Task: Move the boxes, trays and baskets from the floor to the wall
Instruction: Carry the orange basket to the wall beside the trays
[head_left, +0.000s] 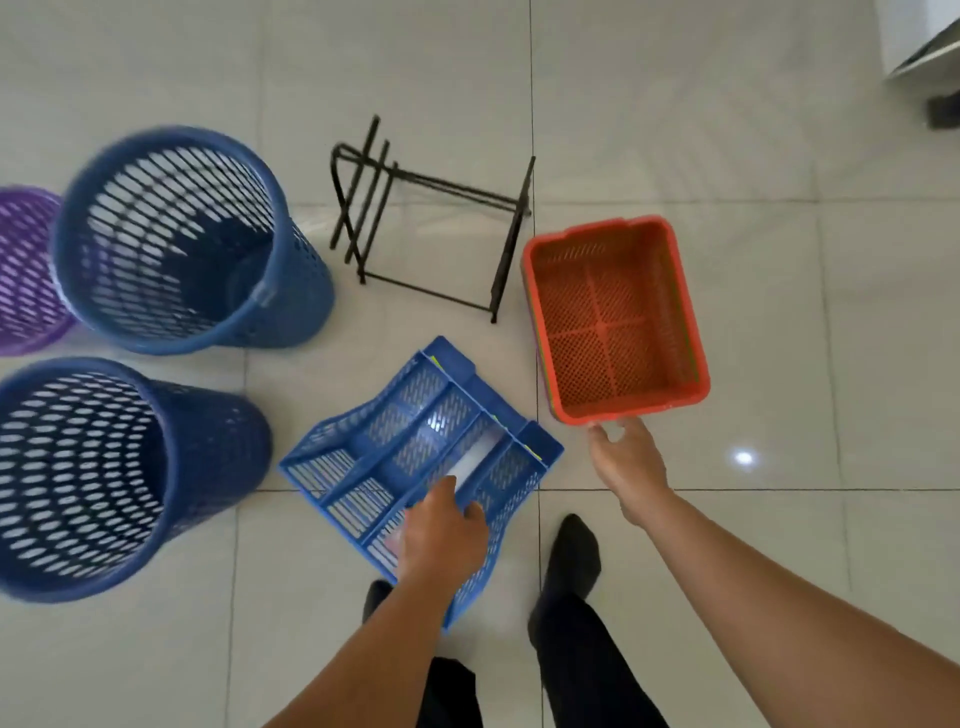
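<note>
A blue perforated tray (415, 447) lies on the tiled floor in front of my feet. My left hand (441, 535) is over its near side, fingers curled round one of its inner ribs. An orange mesh basket (615, 317), stacked on other baskets, stands to the right. My right hand (626, 457) reaches its near rim, fingertips touching the edge. Two tall blue round baskets (187, 239) (104, 478) stand on the left, with a purple basket (26, 270) behind them at the frame's left edge.
A black wire rack (431, 218) stands on the floor between the upper blue basket and the orange one. A white piece of furniture (919, 41) sits at the top right corner. My feet in dark socks (571, 556) are just below the tray.
</note>
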